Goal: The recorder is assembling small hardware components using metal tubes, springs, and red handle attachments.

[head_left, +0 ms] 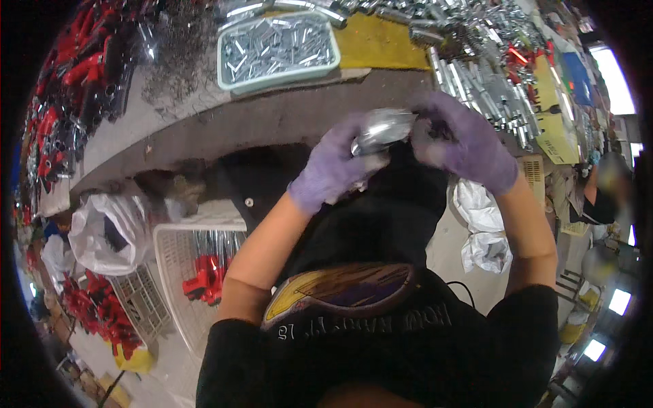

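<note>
My left hand (330, 166), in a purple glove with pale fingertips, is closed around a shiny silver metal part (386, 128). The part is curved and looks like a bent shell; its exact kind I cannot make out. Just right of it is my right hand (473, 139), gloved the same way, with its fingers curled in. Something dark shows between those fingers, too blurred to name. Both hands are over my lap at the edge of the brown work table (262, 121).
A pale green tray (226, 83) of small metal pins stands on the table, beside a yellow sheet (381, 41). Metal tubes (469, 85) are heaped at right, red-handled tools (85, 68) at left. A white crate (166, 272) with red-handled tools and white sacks (81, 234) flank me.
</note>
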A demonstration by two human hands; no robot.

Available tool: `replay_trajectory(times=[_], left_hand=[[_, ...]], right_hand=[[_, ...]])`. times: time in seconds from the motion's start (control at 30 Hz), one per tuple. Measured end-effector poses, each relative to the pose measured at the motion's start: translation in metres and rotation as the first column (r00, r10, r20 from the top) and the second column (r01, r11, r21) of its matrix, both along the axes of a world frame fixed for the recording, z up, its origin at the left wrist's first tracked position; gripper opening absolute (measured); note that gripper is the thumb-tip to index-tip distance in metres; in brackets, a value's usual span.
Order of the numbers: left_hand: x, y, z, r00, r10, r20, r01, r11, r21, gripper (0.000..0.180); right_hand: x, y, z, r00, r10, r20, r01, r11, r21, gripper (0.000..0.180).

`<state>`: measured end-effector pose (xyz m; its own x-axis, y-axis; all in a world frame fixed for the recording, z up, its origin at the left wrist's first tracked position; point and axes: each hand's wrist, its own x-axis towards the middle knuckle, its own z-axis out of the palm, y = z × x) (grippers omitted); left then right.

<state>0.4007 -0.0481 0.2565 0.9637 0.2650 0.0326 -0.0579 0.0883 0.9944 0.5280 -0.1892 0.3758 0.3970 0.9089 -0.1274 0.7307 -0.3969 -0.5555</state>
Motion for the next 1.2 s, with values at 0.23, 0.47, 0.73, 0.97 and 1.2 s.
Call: replay_trajectory(times=[0.23, 0.47, 0.73, 0.97, 1.2], left_hand=[[-0.045, -0.026, -0.062, 0.965, 0.183, -0.188, -0.199, 0.044, -0.979, 0.008], [-0.030, -0.082, -0.189, 0.966, -0.145, -0.213, 0.029, 0.882, -0.470, 0.015], [-0.017, -0.101, -0.205, 0.946, -0.239, -0.217, 0.101, 0.858, -0.504, 0.017], [-0.009, -0.094, -0.220, 0.939, -0.103, -0.329, 0.122, 0.992, 0.037, 0.017], [-0.012, -0.094, -0.267, 0.958, 0.069, -0.278, 0.118, 0.790, 0.602, 0.022]], right_hand=[[-0.024, -0.071, -0.081, 0.744, -0.111, -0.658, -0.200, 0.904, -0.378, 0.072], [-0.039, -0.048, -0.144, 0.980, -0.138, -0.146, 0.063, 0.901, -0.430, 0.055], [-0.033, -0.025, -0.191, 0.999, -0.044, -0.016, 0.028, 0.832, -0.554, 0.048], [-0.027, -0.010, -0.208, 0.998, 0.008, 0.064, 0.033, 0.794, -0.607, 0.042], [-0.022, -0.013, -0.220, 0.998, 0.014, 0.055, 0.014, 0.871, -0.491, 0.032]])
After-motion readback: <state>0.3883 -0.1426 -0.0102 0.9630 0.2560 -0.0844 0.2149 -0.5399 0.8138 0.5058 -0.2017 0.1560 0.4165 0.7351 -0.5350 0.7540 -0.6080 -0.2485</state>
